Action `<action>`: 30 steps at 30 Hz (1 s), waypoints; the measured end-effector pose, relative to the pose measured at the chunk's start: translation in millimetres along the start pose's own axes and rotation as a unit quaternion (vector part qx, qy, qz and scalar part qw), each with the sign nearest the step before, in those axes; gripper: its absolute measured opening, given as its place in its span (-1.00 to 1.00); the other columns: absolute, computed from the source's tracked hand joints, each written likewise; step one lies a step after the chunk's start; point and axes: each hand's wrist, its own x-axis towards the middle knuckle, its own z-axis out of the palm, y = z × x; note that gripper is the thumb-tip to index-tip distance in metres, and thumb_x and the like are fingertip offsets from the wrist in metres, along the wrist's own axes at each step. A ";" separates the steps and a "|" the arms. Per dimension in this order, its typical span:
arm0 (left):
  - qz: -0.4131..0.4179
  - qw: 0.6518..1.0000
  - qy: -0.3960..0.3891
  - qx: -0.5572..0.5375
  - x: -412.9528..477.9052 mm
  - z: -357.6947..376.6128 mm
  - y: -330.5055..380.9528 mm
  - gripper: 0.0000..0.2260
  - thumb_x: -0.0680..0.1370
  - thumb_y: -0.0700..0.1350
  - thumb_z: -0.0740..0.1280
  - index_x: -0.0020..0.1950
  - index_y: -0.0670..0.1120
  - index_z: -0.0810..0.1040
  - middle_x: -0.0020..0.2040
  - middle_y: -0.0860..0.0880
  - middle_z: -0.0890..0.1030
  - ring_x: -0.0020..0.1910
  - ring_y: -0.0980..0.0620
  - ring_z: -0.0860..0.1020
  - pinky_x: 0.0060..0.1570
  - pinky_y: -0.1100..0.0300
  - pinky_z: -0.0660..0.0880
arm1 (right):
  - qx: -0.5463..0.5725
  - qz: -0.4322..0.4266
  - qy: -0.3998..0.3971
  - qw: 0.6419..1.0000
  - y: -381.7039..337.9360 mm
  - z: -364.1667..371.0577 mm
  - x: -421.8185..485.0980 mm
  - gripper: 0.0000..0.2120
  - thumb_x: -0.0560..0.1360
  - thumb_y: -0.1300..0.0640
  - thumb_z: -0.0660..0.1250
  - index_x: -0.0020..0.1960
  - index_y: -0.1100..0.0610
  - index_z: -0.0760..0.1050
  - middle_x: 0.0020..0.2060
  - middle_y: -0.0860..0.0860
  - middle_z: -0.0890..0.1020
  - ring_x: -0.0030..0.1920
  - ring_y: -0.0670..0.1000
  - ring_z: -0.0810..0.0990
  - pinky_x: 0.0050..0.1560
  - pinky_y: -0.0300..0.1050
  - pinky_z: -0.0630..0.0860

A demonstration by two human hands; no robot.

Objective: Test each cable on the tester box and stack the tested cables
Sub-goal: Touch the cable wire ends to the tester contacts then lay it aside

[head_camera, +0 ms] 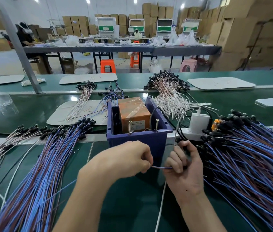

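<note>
My left hand and right hand are both curled. Each pinches one end of a thin blue cable, which runs straight between them just before the near wall of the box, mid-bench by its near edge. The box is a square purple plastic tub holding an orange, tape-wrapped block and two upright brassy screws. Glossy blue-and-brown wires with black plugs fan out in a left pile and a right pile.
</note>
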 end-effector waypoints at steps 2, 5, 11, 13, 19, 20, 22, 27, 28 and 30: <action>-0.010 1.000 0.000 -0.001 -0.2 -1.7 -0.7 -0.93 0.59 -0.12 0.33 -0.04 0.04 0.60 -0.25 0.12 0.65 -0.48 0.36 0.47 -0.49 0.49 0.32 | -0.056 -0.015 0.010 0.998 -2.0 0.1 1.0 -0.81 0.53 0.03 0.27 -0.25 0.04 0.47 -0.56 -0.07 0.08 -0.58 -0.07 -0.02 -0.67 -0.25 0.06; -0.040 0.999 0.027 -0.004 -13.4 -20.5 -13.8 -0.93 0.58 -0.09 0.37 -0.05 0.03 0.65 -0.29 0.12 0.64 -0.47 0.32 0.48 -0.47 0.45 0.33 | -0.110 -0.038 0.040 0.992 -11.4 -1.8 2.6 -0.82 0.48 0.03 0.29 -0.29 0.03 0.48 -0.59 -0.06 0.10 -0.56 -0.07 -0.06 -0.64 -0.21 0.00; -0.151 0.975 0.157 0.034 -67.4 -64.0 -53.9 -0.80 0.58 -0.06 0.40 -0.21 0.19 0.66 -0.23 0.12 0.70 -0.12 0.09 0.67 -0.06 0.09 0.56 | -0.185 -0.046 0.073 0.979 -17.2 -4.3 7.5 -0.77 0.50 0.01 0.27 -0.30 0.03 0.50 -0.61 -0.08 0.14 -0.56 -0.07 -0.07 -0.64 -0.22 -0.05; -0.160 0.959 0.220 0.073 -75.9 -70.7 -54.9 -0.73 0.56 -0.02 0.43 -0.25 0.34 0.57 -0.21 0.22 0.64 -0.01 0.12 0.61 0.04 0.12 0.48 | -0.214 -0.026 0.055 0.975 -12.5 -4.7 8.0 -0.74 0.56 0.00 0.24 -0.27 0.03 0.51 -0.60 -0.08 0.14 -0.59 -0.08 -0.04 -0.65 -0.23 -0.03; 0.062 0.866 0.477 0.137 -73.5 -66.9 -13.8 -0.89 0.49 0.11 0.37 -0.02 0.25 0.66 0.00 0.15 0.45 0.13 0.14 0.20 0.09 0.15 0.11 | -0.302 0.039 -0.025 0.952 2.6 -3.1 4.9 -0.76 0.56 -0.03 0.28 -0.14 0.05 0.65 -0.54 -0.08 0.19 -0.64 -0.13 0.09 -0.67 -0.25 0.07; 0.101 0.845 0.502 0.152 -70.0 -63.4 -2.3 -0.86 0.51 0.10 0.37 0.01 0.19 0.70 0.00 0.11 0.47 0.10 0.11 0.21 0.07 0.15 0.11 | -0.316 0.045 -0.037 0.947 3.9 -3.1 4.1 -0.76 0.56 -0.04 0.28 -0.10 0.05 0.66 -0.53 -0.08 0.21 -0.63 -0.13 0.10 -0.66 -0.26 0.09; 0.175 0.826 0.504 0.182 -60.7 -52.8 19.4 -0.87 0.54 0.04 0.40 0.00 0.10 0.74 -0.07 0.04 0.48 0.04 -0.02 0.30 0.02 0.07 0.24 | -0.333 0.055 -0.057 0.939 5.2 -3.2 2.8 -0.76 0.57 -0.05 0.29 -0.01 0.05 0.68 -0.50 -0.07 0.24 -0.63 -0.13 0.10 -0.64 -0.26 0.12; 0.265 0.858 0.380 0.221 -37.1 -20.8 46.8 -0.84 0.42 -0.11 0.58 -0.07 0.14 0.75 -0.15 0.08 0.53 -0.05 -0.04 0.37 -0.07 0.00 0.42 | -0.355 0.065 -0.090 0.928 7.0 0.8 -1.0 -0.66 0.61 -0.07 0.22 -0.20 0.00 0.66 -0.51 -0.09 0.28 -0.61 -0.14 0.07 -0.61 -0.27 0.07; 0.274 0.866 0.354 0.225 -33.7 -14.8 48.4 -0.84 0.41 -0.09 0.57 -0.10 0.16 0.75 -0.16 0.10 0.57 -0.05 -0.06 0.44 -0.03 0.04 0.39 | -0.362 0.066 -0.089 0.926 7.5 1.8 -2.2 -0.62 0.61 -0.07 0.22 -0.32 -0.03 0.60 -0.53 -0.10 0.28 -0.60 -0.13 0.06 -0.60 -0.27 0.06; 0.275 0.878 0.310 0.239 -30.2 -5.1 51.1 -0.90 0.36 -0.06 0.52 -0.17 0.12 0.74 -0.20 0.10 0.59 -0.09 -0.08 0.50 -0.06 0.08 0.35 | -0.348 0.073 -0.073 0.932 7.3 2.7 -3.8 -0.60 0.57 -0.06 0.27 -0.42 -0.02 0.51 -0.55 -0.10 0.25 -0.62 -0.14 0.10 -0.62 -0.29 0.11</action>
